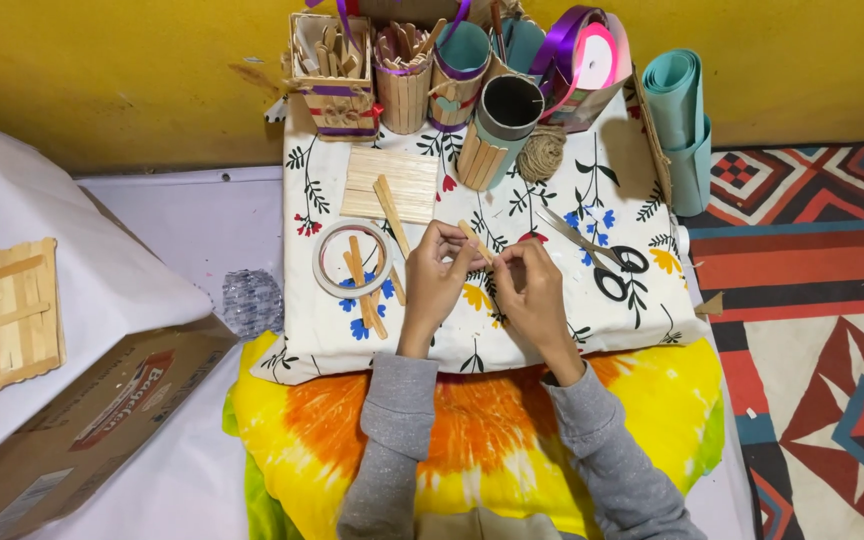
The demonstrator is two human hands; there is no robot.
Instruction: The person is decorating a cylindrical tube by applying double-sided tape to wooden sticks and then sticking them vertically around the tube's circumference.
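Wooden craft stick (473, 238) pinched at mid-scene above the floral cloth (642, 300), gripped from both ends: left hand (435, 275) with fingers closed on the lower portion, right hand (532, 285) with fingertips drawn together against the stick's near end. Step in hand, as judged: handling or preparing a single stick, possibly applying tape or peeling something at its end; exact action too small to tell. Next move likely calling for steady fingertip pressure and a clear spot on the cloth for setting the piece down. Just left of the left hand: tape ring (352, 260) lying flat with several loose sticks (364, 290) across and beside it. Farther up: a flat row of joined sticks (390, 184) with one stick resting diagonally on top. Right of the hands: scissors (597, 262), blades pointing up-left, close enough to snag a sleeve. Along the back edge: stick-clad holders (407, 75), a cardboard tube (500, 128), twine ball (542, 152), purple ribbon spool (582, 55), rolled teal sheet (682, 125). Far left: cardboard box (82, 420) and a stick panel (7, 315), well apart.
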